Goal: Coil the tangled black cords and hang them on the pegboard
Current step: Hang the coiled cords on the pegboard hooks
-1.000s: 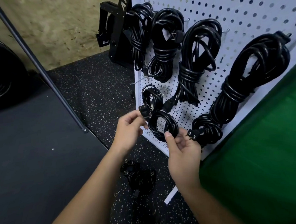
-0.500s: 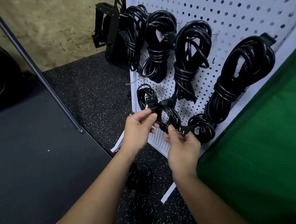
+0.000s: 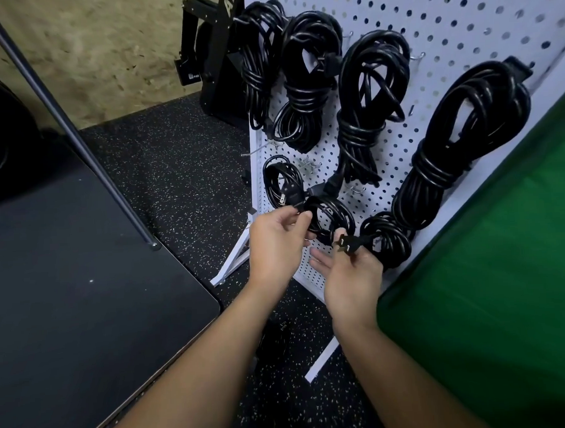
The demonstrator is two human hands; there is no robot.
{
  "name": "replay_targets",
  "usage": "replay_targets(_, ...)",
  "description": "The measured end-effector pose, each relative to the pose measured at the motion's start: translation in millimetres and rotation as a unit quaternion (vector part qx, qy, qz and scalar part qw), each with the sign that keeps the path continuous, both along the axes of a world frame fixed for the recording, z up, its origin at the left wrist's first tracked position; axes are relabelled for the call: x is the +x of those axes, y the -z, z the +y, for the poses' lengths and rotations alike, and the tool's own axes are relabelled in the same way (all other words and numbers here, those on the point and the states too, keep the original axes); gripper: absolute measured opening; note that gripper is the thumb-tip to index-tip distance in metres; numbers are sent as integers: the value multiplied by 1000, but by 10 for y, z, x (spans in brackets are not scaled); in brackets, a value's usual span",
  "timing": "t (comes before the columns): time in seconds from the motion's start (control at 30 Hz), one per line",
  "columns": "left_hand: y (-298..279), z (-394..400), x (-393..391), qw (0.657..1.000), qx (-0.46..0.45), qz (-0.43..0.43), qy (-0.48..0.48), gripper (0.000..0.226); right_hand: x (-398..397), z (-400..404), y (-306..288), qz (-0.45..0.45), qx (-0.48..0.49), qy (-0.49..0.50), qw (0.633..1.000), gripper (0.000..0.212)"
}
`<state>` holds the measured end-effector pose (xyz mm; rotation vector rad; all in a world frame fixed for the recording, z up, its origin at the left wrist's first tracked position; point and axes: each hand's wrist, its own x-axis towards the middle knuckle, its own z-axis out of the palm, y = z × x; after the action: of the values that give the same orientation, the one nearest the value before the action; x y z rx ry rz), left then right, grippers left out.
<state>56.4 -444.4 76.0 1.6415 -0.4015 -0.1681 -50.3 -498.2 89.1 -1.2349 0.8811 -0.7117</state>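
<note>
Holding small coiled cord (image 3: 329, 223) two-handed

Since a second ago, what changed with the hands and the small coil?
The right hand let go of the small coil's lower rim and now pinches the two-prong plug beside it. The left hand shifted its grip from the coil's top-left to its left rim. The coil stays low against the pegboard; whether it sits on a hook is unclear. The hung bundles are unchanged.
</note>
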Motion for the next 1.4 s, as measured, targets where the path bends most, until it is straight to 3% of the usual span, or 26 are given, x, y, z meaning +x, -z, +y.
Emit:
replay_targets(0.1,53,-16,11,999,-2,32,8,30,16,10,-37,-27,45,-2,999,26)
replay_targets(0.23,142,33,34,994,-46,98,35,10,-20,-10,-3,-6,43,-17,999,28)
replay_targets(0.3,185,88,47,990,-52,121,55,13,-41,9,44,14,30,-22,999,23)
replay_targets(0.37,218,162,41,988,-41,124,82,17,-72,71,119,41,11,-23,999,34)
replay_targets(0.47,324,359,44,991,27,100,90,14,-141,151,381,102,-61,-36,992,41)
replay_targets(0.6,805,860,116,984,142,88,62,6,-189,232,893,153,-96,-143,973,19)
replay_targets(0.7,1255,1263,111,972,197,129,6,13,-184,227,1384,230,-143,-261,927,13)
replay_targets(0.87,1959,1612,-105,937,326,122,-20,6,-112,113,1979,340,-318,-403,788,67)
replay_targets(0.93,2204,1602,-210,923,360,139,-17,10,-33,38,2112,360,-326,-445,752,80)
replay_targets(1.07,2594,1452,-354,900,379,215,-11,45,124,-94,2393,392,-282,-507,714,79)
replay_targets(1.17,2816,1312,-451,891,376,252,-33,46,169,-151,2603,396,-315,-496,705,62)
replay_targets(1.33,2882,1198,-392,890,338,300,-66,38,129,-191,2738,411,-328,-527,668,58)
replay_targets(1.4,2866,1165,-388,889,341,301,-59,35,56,-222,2729,417,-305,-532,671,57)
